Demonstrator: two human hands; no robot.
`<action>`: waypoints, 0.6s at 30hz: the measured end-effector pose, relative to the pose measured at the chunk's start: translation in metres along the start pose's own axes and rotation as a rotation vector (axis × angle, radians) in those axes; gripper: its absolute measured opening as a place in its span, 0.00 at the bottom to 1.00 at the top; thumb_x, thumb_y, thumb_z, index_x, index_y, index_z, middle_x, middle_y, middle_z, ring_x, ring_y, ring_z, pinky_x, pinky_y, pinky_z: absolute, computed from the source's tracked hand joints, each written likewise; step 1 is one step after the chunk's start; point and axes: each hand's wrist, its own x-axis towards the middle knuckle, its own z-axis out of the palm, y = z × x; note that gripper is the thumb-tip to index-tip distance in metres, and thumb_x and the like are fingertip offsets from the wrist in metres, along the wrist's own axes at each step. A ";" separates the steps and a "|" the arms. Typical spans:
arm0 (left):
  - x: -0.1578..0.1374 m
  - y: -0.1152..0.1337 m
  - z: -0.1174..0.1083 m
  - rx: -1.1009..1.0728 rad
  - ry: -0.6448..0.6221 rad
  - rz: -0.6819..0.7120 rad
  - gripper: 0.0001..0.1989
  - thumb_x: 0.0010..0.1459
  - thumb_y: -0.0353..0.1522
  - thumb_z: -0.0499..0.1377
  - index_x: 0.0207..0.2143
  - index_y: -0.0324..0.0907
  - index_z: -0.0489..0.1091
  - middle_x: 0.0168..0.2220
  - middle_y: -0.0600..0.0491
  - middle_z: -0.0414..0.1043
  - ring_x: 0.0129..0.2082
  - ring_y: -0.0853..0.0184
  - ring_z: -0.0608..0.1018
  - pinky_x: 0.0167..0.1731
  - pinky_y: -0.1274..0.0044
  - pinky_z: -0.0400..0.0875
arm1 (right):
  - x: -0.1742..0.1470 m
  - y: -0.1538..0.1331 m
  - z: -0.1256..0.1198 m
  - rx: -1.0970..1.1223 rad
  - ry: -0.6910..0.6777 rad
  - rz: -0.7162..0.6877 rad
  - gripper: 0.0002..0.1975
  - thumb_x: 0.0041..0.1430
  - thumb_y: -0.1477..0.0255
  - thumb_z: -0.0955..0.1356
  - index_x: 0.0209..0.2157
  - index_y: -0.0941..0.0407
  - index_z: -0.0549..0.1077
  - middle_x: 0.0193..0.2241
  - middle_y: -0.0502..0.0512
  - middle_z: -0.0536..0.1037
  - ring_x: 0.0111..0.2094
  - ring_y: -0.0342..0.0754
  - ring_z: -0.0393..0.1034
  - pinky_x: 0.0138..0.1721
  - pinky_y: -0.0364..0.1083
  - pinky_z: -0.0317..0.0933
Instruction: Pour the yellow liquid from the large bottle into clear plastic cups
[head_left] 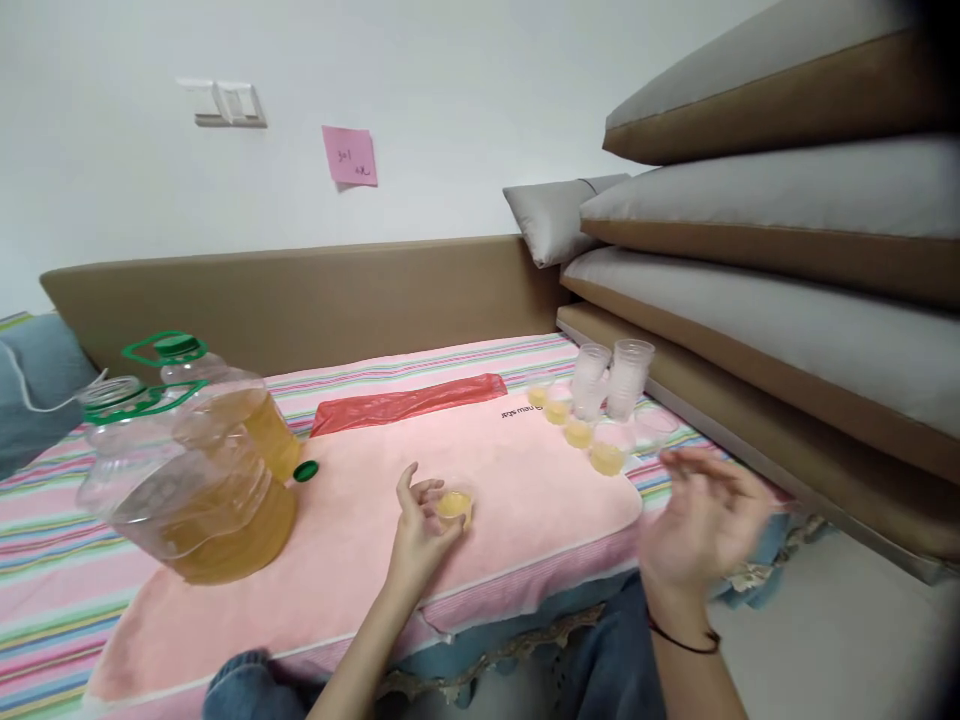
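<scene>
A small clear plastic cup point(454, 506) of yellow liquid stands on the pink towel point(360, 560), with the thumb and fingers of my left hand point(420, 520) around it. My right hand point(701, 520) is raised past the towel's right edge, smeared by motion; whether it holds anything does not show. Just beyond its fingertips lies a clear round lid point(658, 426). Several more small cups point(607, 458) of yellow liquid form a row near the towel's far right corner. Behind them rise two stacks of clear plastic pieces point(628, 382).
At left are two big plastic jugs point(217, 530) of amber liquid, the nearer one uncapped. A green cap point(306, 470) lies beside them. A red plastic bag point(409, 402) stretches along the towel's back edge. Thick grey-and-brown cushions point(772, 210) are piled at right.
</scene>
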 end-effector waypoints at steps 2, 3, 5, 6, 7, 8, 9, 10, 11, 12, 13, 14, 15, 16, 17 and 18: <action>0.002 0.004 0.003 -0.008 -0.002 -0.015 0.44 0.46 0.35 0.66 0.60 0.49 0.43 0.46 0.49 0.67 0.42 0.63 0.77 0.39 0.68 0.76 | -0.005 0.021 0.000 0.028 0.079 0.082 0.10 0.57 0.65 0.69 0.41 0.52 0.68 0.38 0.49 0.73 0.39 0.47 0.72 0.46 0.53 0.67; 0.004 0.006 0.004 -0.012 -0.004 -0.024 0.44 0.46 0.35 0.66 0.59 0.49 0.43 0.45 0.50 0.67 0.41 0.64 0.78 0.38 0.69 0.76 | -0.007 0.031 -0.002 0.035 0.099 0.135 0.10 0.55 0.66 0.69 0.39 0.52 0.68 0.36 0.49 0.72 0.38 0.46 0.71 0.46 0.53 0.67; 0.007 0.010 0.008 -0.018 0.000 -0.040 0.44 0.44 0.34 0.67 0.58 0.50 0.44 0.44 0.51 0.68 0.40 0.64 0.78 0.35 0.71 0.76 | -0.009 0.043 -0.007 0.029 0.107 0.214 0.11 0.55 0.66 0.70 0.39 0.53 0.67 0.36 0.49 0.72 0.37 0.45 0.71 0.46 0.51 0.66; 0.010 0.012 0.010 -0.022 0.006 -0.047 0.44 0.43 0.34 0.67 0.57 0.50 0.45 0.44 0.51 0.68 0.40 0.63 0.78 0.34 0.72 0.76 | -0.009 0.046 -0.009 0.016 0.095 0.227 0.11 0.56 0.66 0.69 0.39 0.53 0.67 0.37 0.49 0.72 0.37 0.45 0.71 0.46 0.51 0.66; 0.013 0.014 0.013 -0.028 0.011 -0.054 0.43 0.43 0.34 0.67 0.57 0.50 0.46 0.43 0.51 0.68 0.41 0.63 0.79 0.34 0.72 0.76 | -0.009 0.048 -0.010 0.002 0.076 0.229 0.11 0.57 0.66 0.69 0.39 0.53 0.67 0.37 0.50 0.72 0.37 0.45 0.71 0.46 0.51 0.66; 0.016 0.016 0.016 -0.037 0.014 -0.061 0.43 0.42 0.34 0.68 0.56 0.50 0.46 0.43 0.52 0.69 0.41 0.62 0.79 0.32 0.73 0.76 | -0.009 0.047 -0.009 -0.010 0.049 0.232 0.10 0.57 0.65 0.68 0.40 0.53 0.67 0.37 0.50 0.72 0.38 0.46 0.71 0.46 0.51 0.65; 0.021 0.018 0.019 -0.047 0.015 -0.066 0.43 0.41 0.34 0.68 0.56 0.50 0.46 0.43 0.52 0.69 0.41 0.62 0.79 0.31 0.74 0.75 | -0.009 0.046 -0.007 -0.020 0.008 0.237 0.11 0.57 0.65 0.69 0.39 0.53 0.67 0.37 0.51 0.73 0.38 0.46 0.71 0.46 0.50 0.65; 0.026 0.019 0.023 -0.058 0.014 -0.070 0.43 0.41 0.35 0.68 0.55 0.51 0.46 0.43 0.52 0.69 0.40 0.62 0.79 0.30 0.75 0.74 | -0.009 0.044 -0.001 -0.027 -0.050 0.243 0.11 0.57 0.65 0.69 0.39 0.54 0.68 0.36 0.52 0.73 0.38 0.47 0.71 0.45 0.50 0.65; 0.031 0.021 0.028 -0.068 0.009 -0.070 0.43 0.41 0.35 0.68 0.55 0.51 0.46 0.42 0.52 0.69 0.39 0.62 0.79 0.29 0.75 0.74 | -0.008 0.043 0.006 -0.030 -0.123 0.254 0.11 0.55 0.65 0.70 0.38 0.54 0.68 0.35 0.52 0.74 0.38 0.47 0.71 0.44 0.50 0.66; 0.038 0.024 0.033 -0.078 0.003 -0.068 0.43 0.41 0.35 0.68 0.55 0.51 0.46 0.42 0.52 0.69 0.38 0.63 0.80 0.29 0.75 0.73 | -0.007 0.042 0.014 -0.029 -0.205 0.266 0.12 0.54 0.65 0.71 0.37 0.54 0.69 0.34 0.52 0.74 0.37 0.48 0.72 0.42 0.49 0.67; 0.045 0.026 0.038 -0.090 -0.003 -0.065 0.44 0.41 0.35 0.68 0.55 0.51 0.46 0.42 0.53 0.69 0.38 0.63 0.80 0.30 0.75 0.73 | -0.005 0.042 0.024 -0.024 -0.293 0.279 0.12 0.52 0.65 0.72 0.36 0.54 0.69 0.32 0.51 0.74 0.35 0.47 0.73 0.39 0.48 0.67; 0.052 0.029 0.044 -0.106 -0.008 -0.065 0.44 0.41 0.36 0.68 0.55 0.50 0.46 0.42 0.53 0.69 0.38 0.64 0.80 0.31 0.74 0.74 | -0.003 0.043 0.034 -0.018 -0.377 0.291 0.12 0.50 0.66 0.73 0.34 0.54 0.69 0.30 0.50 0.74 0.33 0.47 0.73 0.37 0.47 0.67; 0.060 0.032 0.050 -0.123 -0.013 -0.069 0.44 0.41 0.36 0.69 0.56 0.50 0.46 0.42 0.53 0.68 0.38 0.64 0.80 0.33 0.73 0.74 | -0.002 0.046 0.044 -0.013 -0.451 0.302 0.11 0.50 0.66 0.73 0.32 0.54 0.69 0.28 0.48 0.74 0.30 0.47 0.73 0.34 0.46 0.67; 0.069 0.034 0.056 -0.138 -0.016 -0.074 0.45 0.40 0.36 0.69 0.56 0.50 0.46 0.42 0.53 0.68 0.38 0.64 0.79 0.34 0.72 0.75 | -0.001 0.049 0.053 -0.009 -0.513 0.312 0.10 0.50 0.66 0.73 0.30 0.54 0.69 0.25 0.47 0.73 0.28 0.47 0.73 0.32 0.45 0.67; 0.078 0.035 0.062 -0.148 -0.017 -0.079 0.46 0.40 0.36 0.70 0.56 0.50 0.46 0.42 0.53 0.68 0.39 0.64 0.79 0.36 0.71 0.75 | -0.001 0.053 0.060 -0.009 -0.563 0.324 0.10 0.51 0.65 0.72 0.28 0.54 0.68 0.24 0.47 0.73 0.27 0.47 0.73 0.31 0.45 0.66; 0.088 0.036 0.068 -0.152 -0.016 -0.081 0.46 0.40 0.36 0.70 0.56 0.49 0.46 0.42 0.53 0.68 0.39 0.64 0.79 0.37 0.71 0.75 | -0.003 0.058 0.065 -0.011 -0.600 0.337 0.11 0.51 0.65 0.72 0.27 0.54 0.68 0.22 0.46 0.73 0.26 0.47 0.74 0.30 0.45 0.66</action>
